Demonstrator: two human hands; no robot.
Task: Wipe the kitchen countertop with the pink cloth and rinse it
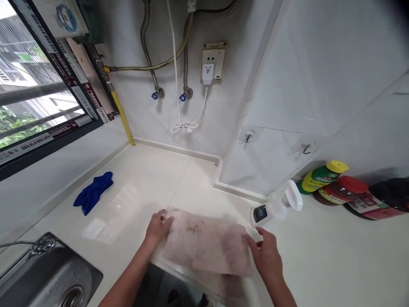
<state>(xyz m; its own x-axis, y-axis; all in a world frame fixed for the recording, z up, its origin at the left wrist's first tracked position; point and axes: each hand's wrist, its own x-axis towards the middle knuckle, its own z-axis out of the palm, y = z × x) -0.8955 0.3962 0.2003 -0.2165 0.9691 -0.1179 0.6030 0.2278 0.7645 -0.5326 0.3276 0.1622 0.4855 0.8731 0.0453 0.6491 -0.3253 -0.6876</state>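
Observation:
A pinkish, stained cloth (207, 245), blurred by motion, is spread over the front of the pale counter, its lower part reaching the edge. My left hand (159, 228) pinches its upper left corner between thumb and fingers. At the cloth's right edge is my right hand (266, 251), thumb tip against the corner and fingers apart from the thumb; a firm grip does not show. Just beyond that hand, a white spray bottle (276, 207) with a dark label leans or lies on the counter.
A crumpled blue cloth (93, 192) lies at the left, above a steel sink (64, 268). Along the right wall stand a green bottle with a yellow cap (322, 177), a red-lidded jar (341, 190) and a dark container (377, 202). Wall hooks (249, 135) and hoses (153, 67) are behind.

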